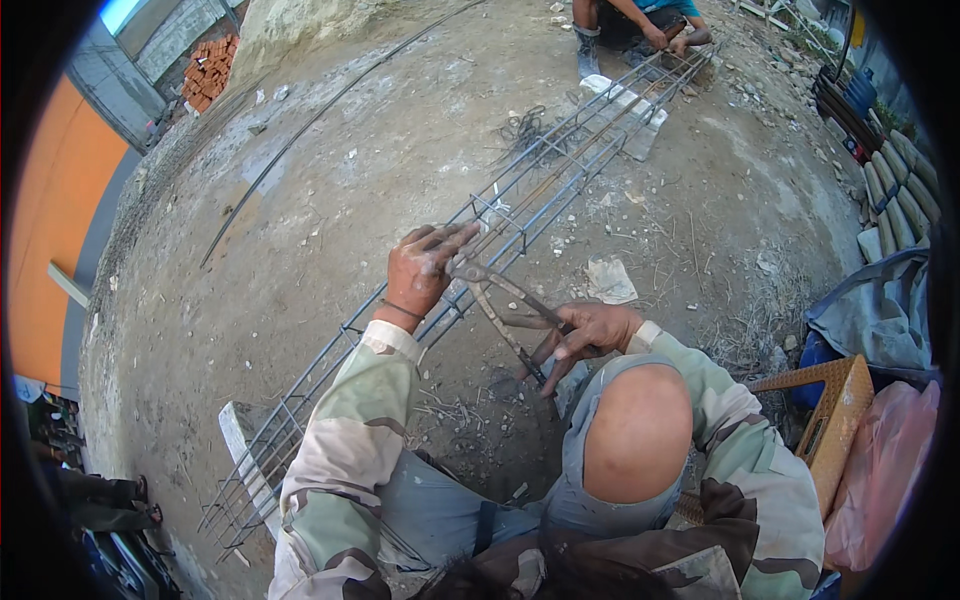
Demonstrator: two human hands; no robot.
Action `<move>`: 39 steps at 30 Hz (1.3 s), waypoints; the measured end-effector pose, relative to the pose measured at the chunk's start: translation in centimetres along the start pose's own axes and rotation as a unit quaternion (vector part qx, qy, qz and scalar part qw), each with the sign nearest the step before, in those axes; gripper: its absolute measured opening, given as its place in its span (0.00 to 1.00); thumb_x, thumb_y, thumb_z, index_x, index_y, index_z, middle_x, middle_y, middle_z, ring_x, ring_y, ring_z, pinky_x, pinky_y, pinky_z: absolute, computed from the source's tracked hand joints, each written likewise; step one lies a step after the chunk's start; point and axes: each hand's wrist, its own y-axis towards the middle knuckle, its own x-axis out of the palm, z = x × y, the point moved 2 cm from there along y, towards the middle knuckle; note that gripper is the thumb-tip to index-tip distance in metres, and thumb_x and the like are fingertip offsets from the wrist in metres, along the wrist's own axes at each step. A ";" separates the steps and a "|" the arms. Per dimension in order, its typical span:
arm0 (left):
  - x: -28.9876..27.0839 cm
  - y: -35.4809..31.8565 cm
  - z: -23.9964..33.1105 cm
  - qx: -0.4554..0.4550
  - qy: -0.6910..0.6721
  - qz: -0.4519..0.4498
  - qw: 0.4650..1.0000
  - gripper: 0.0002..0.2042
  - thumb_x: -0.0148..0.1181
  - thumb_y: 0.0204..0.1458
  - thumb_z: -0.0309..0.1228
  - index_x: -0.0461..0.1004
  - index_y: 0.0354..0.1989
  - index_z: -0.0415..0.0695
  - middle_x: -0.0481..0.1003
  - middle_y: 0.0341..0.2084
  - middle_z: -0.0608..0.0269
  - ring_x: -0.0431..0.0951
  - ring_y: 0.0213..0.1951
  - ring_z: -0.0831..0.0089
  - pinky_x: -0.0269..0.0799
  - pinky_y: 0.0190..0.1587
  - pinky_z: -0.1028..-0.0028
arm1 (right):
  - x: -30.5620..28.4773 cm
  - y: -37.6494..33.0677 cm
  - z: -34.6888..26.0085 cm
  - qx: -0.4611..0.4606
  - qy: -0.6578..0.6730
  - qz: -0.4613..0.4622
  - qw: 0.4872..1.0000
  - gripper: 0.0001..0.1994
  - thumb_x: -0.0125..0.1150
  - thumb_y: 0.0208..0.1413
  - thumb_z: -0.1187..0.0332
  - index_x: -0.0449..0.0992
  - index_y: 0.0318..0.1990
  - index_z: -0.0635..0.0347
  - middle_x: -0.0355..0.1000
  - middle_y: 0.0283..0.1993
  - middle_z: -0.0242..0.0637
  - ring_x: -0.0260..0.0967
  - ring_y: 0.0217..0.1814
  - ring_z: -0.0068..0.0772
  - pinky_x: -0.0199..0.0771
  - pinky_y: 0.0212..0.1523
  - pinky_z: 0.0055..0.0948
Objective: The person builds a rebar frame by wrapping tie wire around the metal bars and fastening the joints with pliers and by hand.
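A long rebar cage (pixel 524 236) of thin bars and square stirrups runs from the lower left to the far right. My left hand (pixel 418 272) is closed over its upper bars near the middle. My right hand (pixel 600 328) grips the handles of a pair of rusty pincers (pixel 470 271), which are spread apart. The pincers' jaws are at the cage, close beside my left fingertips; what they bite on, if anything, is too small to tell. A whitish piece of tie (pixel 497 198) shows on the cage just beyond my left hand.
Pale blocks (pixel 238 432) (pixel 640 140) lie under the cage. Dark tie wire (pixel 530 128) is heaped beside it. At its far end a person's hands (pixel 668 40) work on the bars. A yellow plastic chair (pixel 845 420) and pink bag (pixel 885 455) stand at right. One loose bar (pixel 300 130) lies far left.
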 end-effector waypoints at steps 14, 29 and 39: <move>-8.0 -4.7 2.7 -0.480 -0.514 0.076 0.707 0.13 0.58 0.63 0.33 0.76 0.49 0.36 0.81 0.39 0.51 0.81 0.30 0.74 0.82 0.37 0.71 | -9.2 -5.8 9.4 -0.021 -0.171 0.067 0.983 0.32 0.64 0.58 0.67 0.62 0.70 0.60 0.77 0.51 0.42 0.74 0.37 0.34 0.71 0.48 0.33; -8.2 -4.6 6.4 -0.407 -0.567 0.070 0.712 0.08 0.64 0.57 0.26 0.80 0.41 0.33 0.82 0.33 0.56 0.83 0.37 0.69 0.79 0.45 0.71 | -10.5 -11.0 1.5 -0.011 -0.478 0.455 0.751 0.33 0.71 0.51 0.59 0.70 0.62 0.67 0.76 0.52 0.54 0.76 0.54 0.45 0.75 0.53 0.38; -8.2 -2.0 5.3 -0.372 -0.582 0.012 0.723 0.11 0.68 0.55 0.29 0.81 0.39 0.32 0.82 0.30 0.56 0.83 0.33 0.71 0.80 0.38 0.74 | 12.9 4.2 -14.2 -0.164 -0.752 0.205 0.605 0.19 0.68 0.54 0.64 0.75 0.50 0.66 0.77 0.40 0.53 0.77 0.43 0.54 0.75 0.43 0.44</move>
